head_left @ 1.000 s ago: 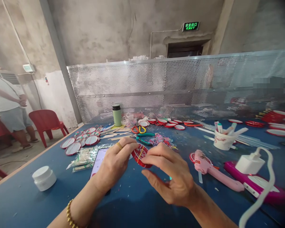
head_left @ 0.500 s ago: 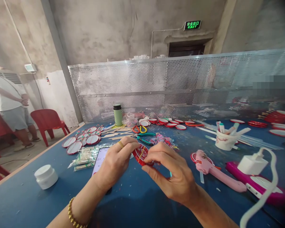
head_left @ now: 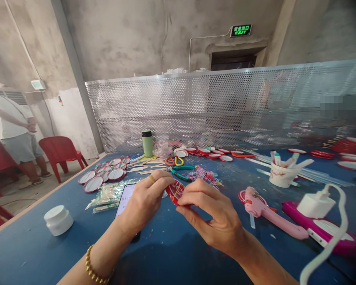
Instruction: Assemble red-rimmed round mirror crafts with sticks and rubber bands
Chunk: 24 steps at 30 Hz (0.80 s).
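Observation:
Both my hands hold one small round red disc (head_left: 175,191) with coloured strands across its face, just above the blue table (head_left: 172,253). My left hand (head_left: 146,202), with a gold ring and a bead bracelet, pinches the disc's left edge. My right hand (head_left: 213,213) grips its right edge with thumb and fingers. A phone (head_left: 124,196) lies under my left hand, partly hidden. Behind the disc lie coloured strands (head_left: 204,174), green-handled pliers (head_left: 180,174) and scissors (head_left: 174,161).
Red-rimmed discs (head_left: 102,174) lie at left and along the back. A white jar (head_left: 58,220), green bottle (head_left: 147,143), paper cup of pens (head_left: 281,172), pink glue gun (head_left: 267,211) and white charger (head_left: 316,206) stand around. A perforated metal screen (head_left: 225,103) backs the table. A person stands far left.
The disc has tilted a little between my fingers and my hands have shifted slightly. Everything on the table is as before.

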Each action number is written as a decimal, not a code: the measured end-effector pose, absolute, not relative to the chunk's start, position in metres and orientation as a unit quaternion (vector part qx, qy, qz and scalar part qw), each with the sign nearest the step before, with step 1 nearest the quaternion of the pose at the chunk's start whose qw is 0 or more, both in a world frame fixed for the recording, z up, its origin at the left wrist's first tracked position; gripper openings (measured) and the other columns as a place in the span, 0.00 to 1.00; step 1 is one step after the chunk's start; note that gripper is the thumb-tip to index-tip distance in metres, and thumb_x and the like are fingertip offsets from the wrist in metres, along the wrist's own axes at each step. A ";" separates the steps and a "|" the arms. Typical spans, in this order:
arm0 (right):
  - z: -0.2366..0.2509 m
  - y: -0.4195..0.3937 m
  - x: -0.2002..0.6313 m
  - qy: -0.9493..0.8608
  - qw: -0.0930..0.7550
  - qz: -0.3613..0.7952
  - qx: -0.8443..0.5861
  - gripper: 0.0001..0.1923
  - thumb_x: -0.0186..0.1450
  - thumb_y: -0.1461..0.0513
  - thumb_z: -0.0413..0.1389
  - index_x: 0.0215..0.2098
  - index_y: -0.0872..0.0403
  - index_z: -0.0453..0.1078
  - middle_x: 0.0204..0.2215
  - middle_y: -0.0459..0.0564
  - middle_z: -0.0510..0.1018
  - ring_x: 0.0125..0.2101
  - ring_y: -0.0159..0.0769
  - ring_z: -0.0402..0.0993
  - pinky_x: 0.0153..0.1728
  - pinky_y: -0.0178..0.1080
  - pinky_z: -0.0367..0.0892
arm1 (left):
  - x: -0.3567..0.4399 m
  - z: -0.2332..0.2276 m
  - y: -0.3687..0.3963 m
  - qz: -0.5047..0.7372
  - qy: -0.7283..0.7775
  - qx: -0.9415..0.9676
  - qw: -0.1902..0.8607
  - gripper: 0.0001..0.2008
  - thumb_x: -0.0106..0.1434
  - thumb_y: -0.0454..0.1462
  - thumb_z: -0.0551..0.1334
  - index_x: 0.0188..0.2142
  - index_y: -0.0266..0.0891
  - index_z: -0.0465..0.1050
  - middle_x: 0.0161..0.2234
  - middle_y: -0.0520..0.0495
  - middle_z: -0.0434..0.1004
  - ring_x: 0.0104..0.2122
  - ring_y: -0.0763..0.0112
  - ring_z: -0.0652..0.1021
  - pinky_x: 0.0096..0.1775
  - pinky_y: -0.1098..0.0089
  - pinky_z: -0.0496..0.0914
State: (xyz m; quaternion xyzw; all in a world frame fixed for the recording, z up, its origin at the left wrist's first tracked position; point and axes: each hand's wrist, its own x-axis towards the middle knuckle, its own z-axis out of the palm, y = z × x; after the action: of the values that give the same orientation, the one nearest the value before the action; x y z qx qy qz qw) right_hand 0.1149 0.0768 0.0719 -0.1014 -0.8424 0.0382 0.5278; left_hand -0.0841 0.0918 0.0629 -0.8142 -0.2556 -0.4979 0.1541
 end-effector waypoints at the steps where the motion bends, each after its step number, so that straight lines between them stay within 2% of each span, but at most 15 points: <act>1: 0.071 0.077 0.115 -0.842 0.528 0.039 -0.103 0.09 0.66 0.70 0.57 0.43 0.53 0.70 0.35 0.49 0.74 0.36 0.33 0.73 0.37 0.37 0.73 | -0.084 0.063 0.092 -0.498 -0.257 -0.814 0.155 0.12 0.69 0.24 0.53 0.45 0.38 0.71 0.41 0.46 0.76 0.43 0.75 0.77 0.45 0.76 0.73; 12: 0.071 0.077 0.114 -0.841 0.530 0.041 -0.102 0.08 0.66 0.71 0.58 0.41 0.54 0.70 0.35 0.48 0.73 0.36 0.32 0.72 0.37 0.36 0.71 | -0.083 0.064 0.092 -0.506 -0.251 -0.810 0.160 0.11 0.69 0.24 0.54 0.43 0.36 0.72 0.39 0.46 0.77 0.41 0.76 0.77 0.44 0.77 0.73; 18: 0.072 0.075 0.115 -0.821 0.542 0.060 -0.171 0.12 0.62 0.67 0.63 0.41 0.52 0.67 0.33 0.45 0.71 0.31 0.30 0.68 0.30 0.34 0.68 | -0.083 0.066 0.092 -0.508 -0.252 -0.807 0.166 0.12 0.69 0.24 0.54 0.43 0.36 0.72 0.40 0.45 0.77 0.42 0.75 0.77 0.44 0.76 0.73; 24: 0.072 0.078 0.115 -0.839 0.523 0.050 -0.140 0.07 0.65 0.67 0.61 0.40 0.53 0.69 0.36 0.47 0.71 0.37 0.31 0.71 0.37 0.35 0.69 | -0.084 0.065 0.092 -0.509 -0.250 -0.807 0.165 0.12 0.68 0.24 0.54 0.43 0.36 0.72 0.39 0.46 0.77 0.41 0.77 0.77 0.44 0.78 0.72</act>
State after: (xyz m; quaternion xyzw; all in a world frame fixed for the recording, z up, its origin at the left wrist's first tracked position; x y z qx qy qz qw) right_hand 0.1150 0.0784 0.0721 -0.1399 -0.8390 0.0499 0.5234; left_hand -0.0835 0.0918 0.0653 -0.8070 -0.2496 -0.5090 0.1653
